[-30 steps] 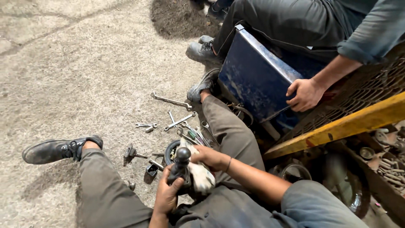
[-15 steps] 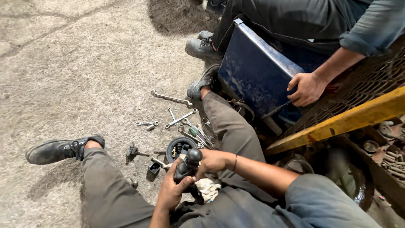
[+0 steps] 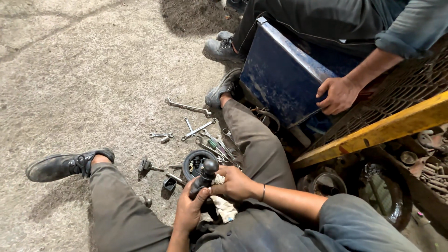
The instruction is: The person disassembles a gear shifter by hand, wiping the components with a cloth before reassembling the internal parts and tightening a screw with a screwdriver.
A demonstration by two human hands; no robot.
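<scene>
Our left hand [image 3: 189, 211] wraps its fingers [image 3: 201, 192] around a black, ball-topped metal part [image 3: 205, 175], held upright between our knees. Our right hand [image 3: 235, 183] closes on a dirty white rag [image 3: 223, 207] against that part. Just beyond lie a round black tray [image 3: 187, 163] and scattered steel spanners [image 3: 198, 129] on the concrete floor [image 3: 84, 84]. A co-worker's hand [image 3: 338, 94] rests on a blue metal box [image 3: 280, 77].

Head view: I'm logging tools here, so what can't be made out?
- Black ball-ended metal part: lower end hidden by left hand and right hand.
- Round black tray: contents too small.
- Blue metal box: far side covered by another person's hand.
</scene>
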